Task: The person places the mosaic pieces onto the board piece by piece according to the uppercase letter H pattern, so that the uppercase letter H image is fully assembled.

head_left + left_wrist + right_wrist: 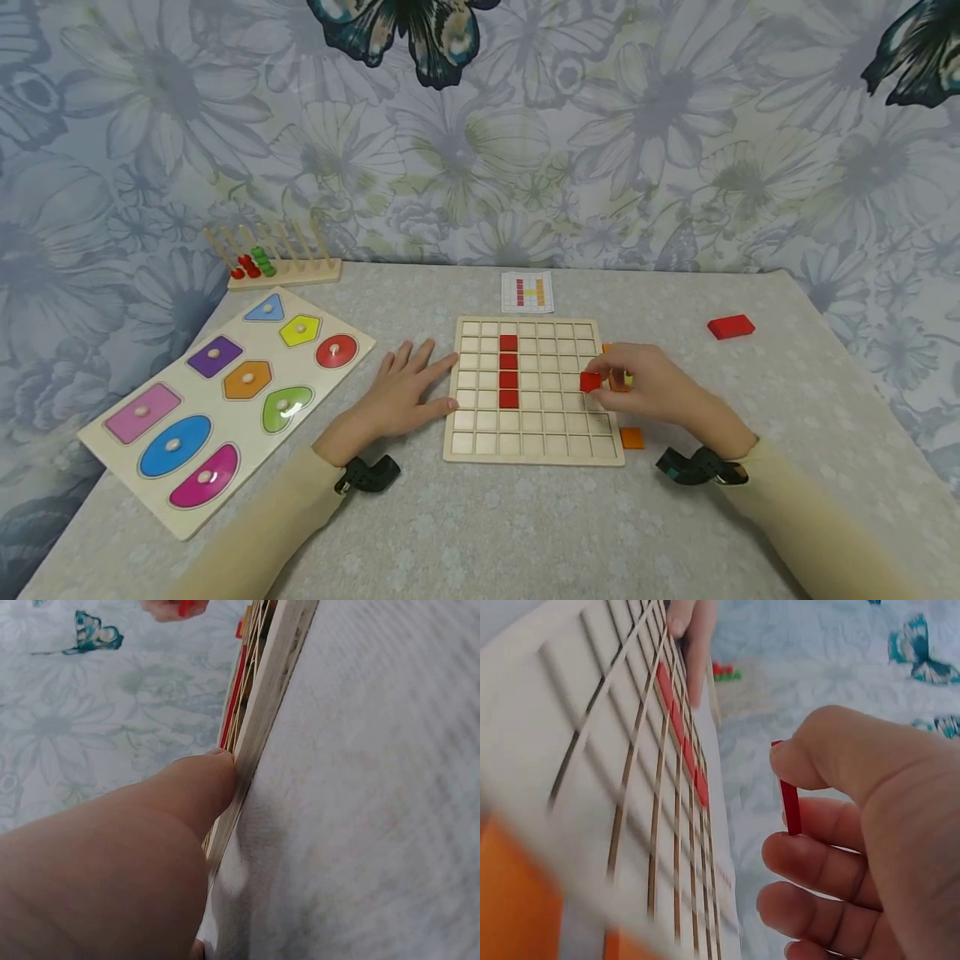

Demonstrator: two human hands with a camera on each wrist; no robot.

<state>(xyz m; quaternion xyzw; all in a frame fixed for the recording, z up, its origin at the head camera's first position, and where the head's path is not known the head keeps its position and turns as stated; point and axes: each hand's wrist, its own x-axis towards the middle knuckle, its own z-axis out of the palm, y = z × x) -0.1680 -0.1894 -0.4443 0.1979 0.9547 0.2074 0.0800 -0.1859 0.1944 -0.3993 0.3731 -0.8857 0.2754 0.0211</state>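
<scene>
A wooden grid board (555,433) lies in the middle of the table, with a column of red square tiles (508,362) set in its cells. My right hand (645,382) pinches another red tile (590,382) between thumb and fingers over the board's right side; in the right wrist view this tile (790,799) is seen edge-on. My left hand (408,392) lies with fingers spread at the board's left edge, and its thumb touches the side of the frame in the left wrist view. Orange tiles (632,437) lie along the board's right edge, partly hidden under my right hand.
A small pattern card (527,292) lies behind the board. At left is a shape puzzle board (247,450) with knobbed pieces; behind it stands a peg rack (300,271) with red and green beads. Red pieces (731,327) lie at the right, and a flowered wall backs the table.
</scene>
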